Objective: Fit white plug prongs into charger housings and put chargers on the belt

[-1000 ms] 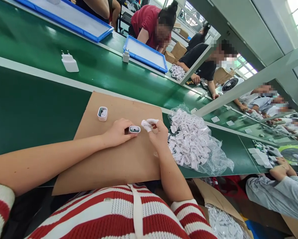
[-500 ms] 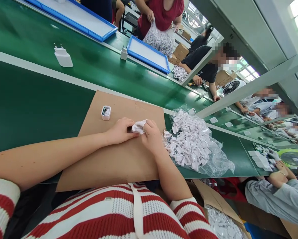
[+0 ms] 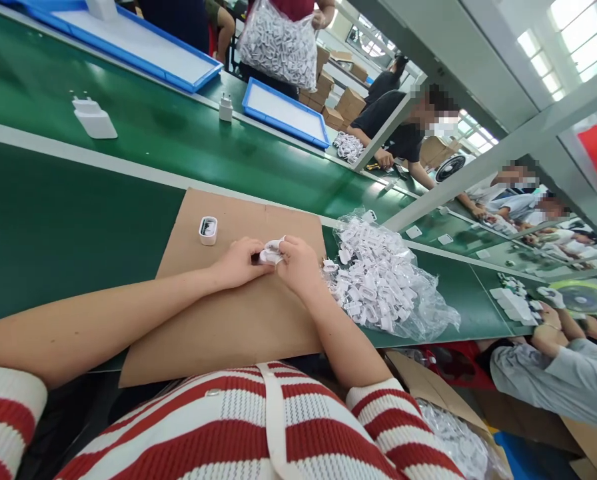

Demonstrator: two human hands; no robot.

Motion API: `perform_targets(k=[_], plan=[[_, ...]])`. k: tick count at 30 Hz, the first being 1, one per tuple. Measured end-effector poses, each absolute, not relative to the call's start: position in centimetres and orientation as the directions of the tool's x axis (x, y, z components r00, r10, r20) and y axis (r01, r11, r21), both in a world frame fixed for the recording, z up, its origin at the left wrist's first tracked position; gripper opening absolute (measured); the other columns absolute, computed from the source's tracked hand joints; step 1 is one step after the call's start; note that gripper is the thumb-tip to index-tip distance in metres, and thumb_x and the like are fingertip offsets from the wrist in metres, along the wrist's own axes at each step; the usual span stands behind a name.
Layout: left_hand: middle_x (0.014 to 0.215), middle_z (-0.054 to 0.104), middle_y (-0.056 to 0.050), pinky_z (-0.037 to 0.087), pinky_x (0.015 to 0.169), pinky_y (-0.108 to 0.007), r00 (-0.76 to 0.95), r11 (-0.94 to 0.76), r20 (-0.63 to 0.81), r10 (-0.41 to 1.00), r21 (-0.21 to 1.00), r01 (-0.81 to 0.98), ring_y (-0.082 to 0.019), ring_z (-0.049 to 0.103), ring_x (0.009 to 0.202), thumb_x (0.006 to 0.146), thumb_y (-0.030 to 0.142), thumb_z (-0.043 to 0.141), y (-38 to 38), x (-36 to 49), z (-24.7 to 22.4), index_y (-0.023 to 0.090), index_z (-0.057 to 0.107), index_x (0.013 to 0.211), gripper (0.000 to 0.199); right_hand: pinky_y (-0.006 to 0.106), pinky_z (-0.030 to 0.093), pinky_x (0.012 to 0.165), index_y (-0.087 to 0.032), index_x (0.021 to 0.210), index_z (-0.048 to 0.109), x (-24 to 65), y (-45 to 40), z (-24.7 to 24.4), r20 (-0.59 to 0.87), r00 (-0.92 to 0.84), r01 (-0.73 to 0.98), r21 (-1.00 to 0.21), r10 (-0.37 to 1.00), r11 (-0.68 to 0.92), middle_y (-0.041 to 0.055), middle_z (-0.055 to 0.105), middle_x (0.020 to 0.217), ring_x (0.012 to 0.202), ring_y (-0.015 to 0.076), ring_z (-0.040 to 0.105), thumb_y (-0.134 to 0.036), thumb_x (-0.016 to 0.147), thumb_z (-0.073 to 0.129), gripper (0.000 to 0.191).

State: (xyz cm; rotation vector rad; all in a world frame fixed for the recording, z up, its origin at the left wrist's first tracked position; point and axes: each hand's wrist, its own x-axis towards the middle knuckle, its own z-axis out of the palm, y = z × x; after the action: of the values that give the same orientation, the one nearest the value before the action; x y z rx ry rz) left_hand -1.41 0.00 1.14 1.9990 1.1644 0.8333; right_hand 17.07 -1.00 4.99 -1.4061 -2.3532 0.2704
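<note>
Head view: white housing gripped between two hands

Left hand [image 3: 238, 263]: grasping a small white housing [image 3: 267, 256] from its left side, thumb and fingers set against it. Reads as the steadying grip. Right hand [image 3: 299, 268]: fingers curled in from the opposite side, touching the housing; cannot tell whether they pinch it or press something onto it, since the hand covers the contact.

Housing sits between the two hands, over a cardboard sheet [image 3: 228, 330] that runs beneath both forearms on the green desk [image 3: 63, 230]. Sheet probably laid there to guard the parts from scuffs. Whether the housing rests on it or is lifted: unclear.

Second housing [image 3: 208, 231]: beyond the left hand and a little to its left, apart from the fingers. Stands open end up, dark innards showing; upright, I judge, so the contents stay put.

Heap of white parts [image 3: 378, 273]: to the right of the right hand, lying on a clear plastic bag [image 3: 441, 313]. Likely kept there for a short reach.

Plug adapter [image 3: 95, 122]: well beyond the left hand, prongs pointing away from it.
</note>
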Motion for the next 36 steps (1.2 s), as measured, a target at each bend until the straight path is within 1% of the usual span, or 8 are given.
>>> perform_targets(k=[6,12,16,21,25,28,31,36], plan=[[0.084,0.070,-0.005,0.050,0.079,-0.035,0.372,-0.310,0.116,0.921,0.798,0.517,-0.027,0.064,0.087,0.073,0.062,0.075,-0.7,-1.3,2.6,0.021,0.073,0.086,0.043,0.032,0.052,0.088,-0.029,0.135,0.061,20.0,-0.9,4.6,0.313,-0.329,0.655,-0.604,0.891,0.454,0.0022,0.070,0.110,0.098,0.0188,0.065,-0.026,0.092,0.063,0.043],[0.095,0.073,-0.004,0.049,0.075,-0.034,0.227,-0.211,0.088,0.970,0.769,0.603,-0.026,0.065,0.084,0.073,0.049,0.076,3.4,-1.0,7.0,0.021,0.074,0.104,0.042,0.053,0.042,0.100,-0.016,0.113,0.071,26.3,-0.1,5.9,0.179,0.118,0.965,-0.251,0.977,-0.071,0.0202,0.069,0.118,0.115,0.0392,0.061,-0.047,0.087,0.071,0.041],[0.084,0.068,-0.006,0.036,0.066,-0.031,0.099,-0.167,0.150,0.984,0.561,0.811,-0.019,0.059,0.077,0.075,0.039,0.073,10.6,-2.1,9.1,0.013,0.070,0.087,0.029,0.052,0.042,0.099,-0.016,0.104,0.072,27.5,0.7,5.2,-0.073,0.149,0.964,-0.210,0.986,-0.161,0.0180,0.073,0.110,0.106,0.0370,0.067,-0.043,0.081,0.077,0.036],[0.080,0.061,-0.003,0.032,0.075,-0.031,-0.133,0.095,0.034,0.991,0.527,0.844,-0.011,0.055,0.082,0.085,0.032,0.067,17.0,-5.2,8.5,0.003,0.066,0.090,0.029,0.042,0.047,0.101,-0.016,0.121,0.070,27.4,1.7,4.1,0.043,0.141,0.890,-0.443,0.989,-0.108,0.0137,0.072,0.118,0.112,0.0305,0.068,-0.016,0.078,0.064,0.043],[0.115,0.065,-0.016,0.038,0.089,-0.033,-0.182,0.170,-0.027,0.983,0.513,0.841,-0.019,0.058,0.100,0.084,0.032,0.075,17.7,-7.3,7.6,-0.001,0.061,0.117,0.049,0.038,0.048,0.104,-0.016,0.119,0.071,26.4,2.5,3.5,0.135,0.150,0.645,-0.764,0.979,0.006,0.0109,0.071,0.120,0.109,0.0243,0.067,-0.018,0.078,0.057,0.043],[0.148,0.046,-0.028,0.033,0.109,-0.043,-0.200,0.168,0.017,0.980,0.476,0.863,-0.032,0.044,0.132,0.079,0.038,0.081,16.6,-8.5,7.9,-0.006,0.043,0.143,0.087,0.036,0.054,0.093,-0.019,0.111,0.072,25.0,2.5,3.5,-0.012,0.127,0.172,-0.984,0.992,-0.034,0.0057,0.075,0.110,0.094,0.0198,0.069,-0.028,0.076,0.061,0.037],[0.164,0.032,-0.020,0.026,0.120,-0.045,-0.022,-0.024,0.099,0.995,0.436,0.900,-0.035,0.031,0.145,0.077,0.045,0.078,14.1,-10.4,8.8,0.006,0.030,0.160,0.103,0.028,0.054,0.079,-0.020,0.104,0.073,23.7,1.9,4.0,-0.083,-0.013,-0.202,-0.976,0.996,-0.084,0.0048,0.077,0.106,0.092,0.0180,0.068,-0.033,0.067,0.073,0.039],[0.163,0.041,-0.004,0.039,0.114,-0.039,0.531,-0.318,-0.313,0.787,0.533,0.784,-0.033,0.041,0.143,0.074,0.063,0.077,7.8,-14.1,10.3,0.030,0.045,0.157,0.095,0.024,0.050,0.068,-0.022,0.093,0.073,22.7,0.7,5.2,-0.116,-0.087,-0.362,-0.921,0.989,-0.140,0.0046,0.079,0.102,0.088,0.0169,0.069,-0.032,0.058,0.088,0.040]])
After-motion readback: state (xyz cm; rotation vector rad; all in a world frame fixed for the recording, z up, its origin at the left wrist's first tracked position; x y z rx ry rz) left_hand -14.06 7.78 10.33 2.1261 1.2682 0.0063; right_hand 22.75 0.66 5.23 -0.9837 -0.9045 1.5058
